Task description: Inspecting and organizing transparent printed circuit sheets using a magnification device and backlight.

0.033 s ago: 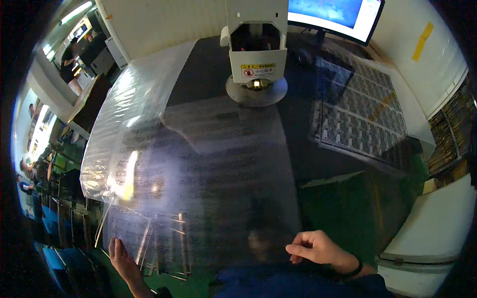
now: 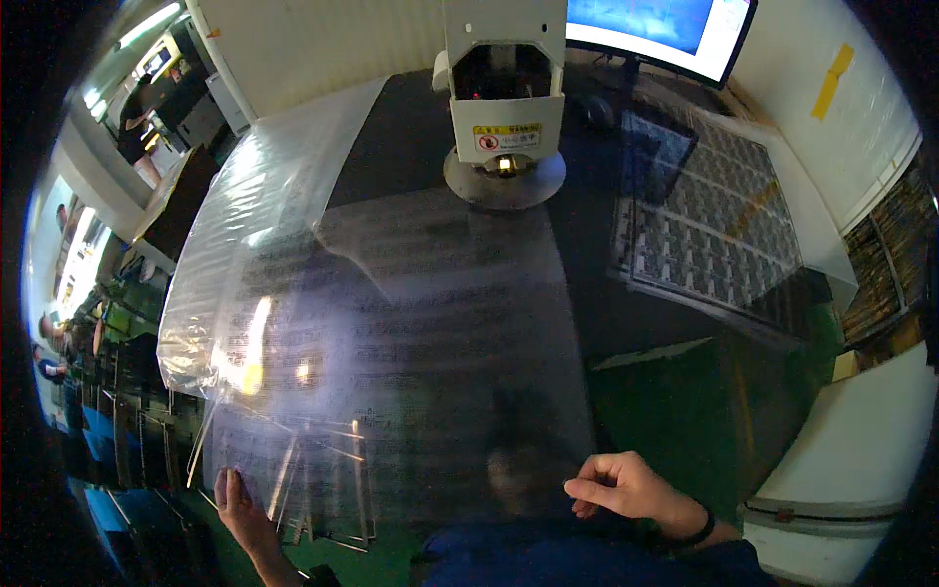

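A large see-through sheet (image 2: 440, 362) with faint rows of fine marks stretches from beneath the white machine head (image 2: 505, 127) towards me. At its near left corner, my left hand (image 2: 247, 519) has its fingers closed on the edge. My right hand (image 2: 631, 489) pinches the near right corner between thumb and bent fingers, and a dark band circles that wrist. The sheet's far part lies on the black table (image 2: 391, 127), while its near part reaches out over the green floor. Light glares off its left side.
Clear plastic wrap (image 2: 264, 186) covers the table's left part. To the right lies a panel (image 2: 719, 215) with rows of small pale shapes. A monitor (image 2: 650, 29) stands behind it. White box-like furniture (image 2: 851, 440) is at the lower right. Metal frames (image 2: 323, 479) show through the sheet.
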`<state>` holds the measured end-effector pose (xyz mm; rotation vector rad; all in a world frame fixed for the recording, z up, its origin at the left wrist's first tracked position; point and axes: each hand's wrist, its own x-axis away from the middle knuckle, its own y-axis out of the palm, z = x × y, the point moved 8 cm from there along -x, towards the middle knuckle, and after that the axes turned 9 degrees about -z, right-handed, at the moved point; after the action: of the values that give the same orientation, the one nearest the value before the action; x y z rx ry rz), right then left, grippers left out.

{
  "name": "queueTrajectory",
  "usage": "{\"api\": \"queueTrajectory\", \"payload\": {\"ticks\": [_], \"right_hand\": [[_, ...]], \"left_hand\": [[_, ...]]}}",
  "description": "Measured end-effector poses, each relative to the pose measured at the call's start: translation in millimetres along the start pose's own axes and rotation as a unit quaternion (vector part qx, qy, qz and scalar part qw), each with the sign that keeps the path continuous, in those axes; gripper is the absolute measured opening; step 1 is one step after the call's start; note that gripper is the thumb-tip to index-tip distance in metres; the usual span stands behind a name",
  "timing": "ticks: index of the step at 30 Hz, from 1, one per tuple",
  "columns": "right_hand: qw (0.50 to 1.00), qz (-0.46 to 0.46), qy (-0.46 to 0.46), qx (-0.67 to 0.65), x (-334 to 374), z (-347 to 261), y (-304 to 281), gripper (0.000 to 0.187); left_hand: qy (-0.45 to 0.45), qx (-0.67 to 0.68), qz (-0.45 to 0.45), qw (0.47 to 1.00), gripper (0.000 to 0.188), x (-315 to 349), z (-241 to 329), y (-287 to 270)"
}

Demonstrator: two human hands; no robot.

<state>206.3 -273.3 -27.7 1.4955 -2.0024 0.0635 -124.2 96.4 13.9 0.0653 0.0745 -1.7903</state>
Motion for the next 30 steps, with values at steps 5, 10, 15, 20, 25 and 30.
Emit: {"api": "queueTrajectory", "payload": {"ticks": [5, 10, 15, 20, 25, 30], "right_hand": [[0.999, 0.039, -0.011, 0.006, 3.1, -7.8, -12.7, 0.022], [0.998, 0.056, -0.017, 0.03, 3.6, -18.0, -24.0, 0.023], [0.996, 0.074, -0.05, 0.028, 0.7, -24.1, -31.5, 0.017], [0.997, 0.067, -0.041, 0.029, -0.4, -25.7, -34.2, 0.023], [0.996, 0.068, -0.05, 0.029, -1.9, -24.7, -37.8, 0.023], [0.995, 0.083, -0.049, 0.022, -2.2, -26.7, -39.8, 0.015]], "left_hand": [[-0.035, -0.019, -0.001, 0.999, 0.028, 1.6, 4.7, 20.7], [-0.048, -0.003, 0.031, 0.998, 0.029, 0.8, 4.6, 28.7], [-0.045, 0.002, -0.004, 0.999, 0.028, -2.4, 7.5, 41.9], [-0.048, -0.006, 0.001, 0.999, 0.027, -6.2, 1.6, 38.2], [-0.053, 0.005, -0.011, 0.999, 0.028, -3.2, 9.7, 53.8], [-0.05, 0.023, -0.019, 0.998, 0.03, -6.8, 4.2, 54.0]]}}
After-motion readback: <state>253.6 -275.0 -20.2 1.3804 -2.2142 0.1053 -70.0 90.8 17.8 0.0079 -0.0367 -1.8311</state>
